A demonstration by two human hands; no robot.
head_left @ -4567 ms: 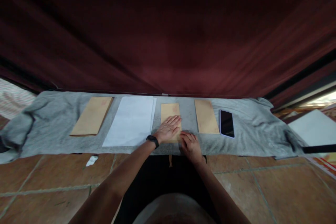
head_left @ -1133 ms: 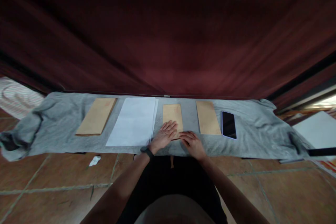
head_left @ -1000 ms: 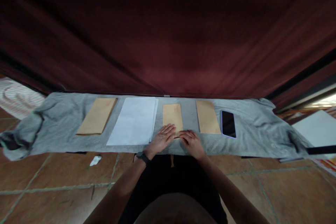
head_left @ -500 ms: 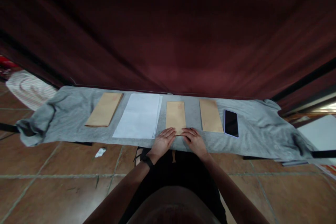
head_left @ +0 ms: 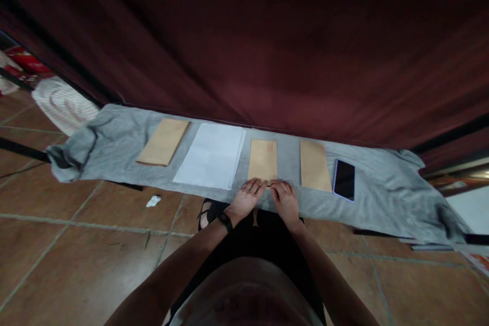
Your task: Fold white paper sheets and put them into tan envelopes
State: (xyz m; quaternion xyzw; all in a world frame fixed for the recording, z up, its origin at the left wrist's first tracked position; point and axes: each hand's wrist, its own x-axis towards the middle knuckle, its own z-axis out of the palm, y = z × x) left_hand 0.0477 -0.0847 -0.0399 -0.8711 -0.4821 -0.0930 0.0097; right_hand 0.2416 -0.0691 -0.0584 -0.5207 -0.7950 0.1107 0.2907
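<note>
A brown paper envelope [head_left: 263,159] with small red print near its far right corner lies flat in front of me. My left hand [head_left: 247,196] is at its near left corner, fingertips pressed on the near edge. At the near right corner, my right hand [head_left: 284,200] has its fingers closed together on the same edge. The fingertips of both hands almost meet, and the thumbs are partly hidden. Left of this envelope lie white paper sheets [head_left: 209,155]; to its right rests another brown envelope [head_left: 315,165].
A grey cloth [head_left: 126,137] covers the narrow table. Further brown envelopes [head_left: 164,141] lie at the left, possibly stacked. A phone with a purple edge [head_left: 344,180] is at the right. Behind the table hangs a dark red curtain [head_left: 260,61]. A white scrap [head_left: 153,201] lies on the tiled floor.
The view has tilted and shifted a little, so the table sits at a slant. Both hands stay on the envelope's near edge, with the fingertips slightly closer together.
</note>
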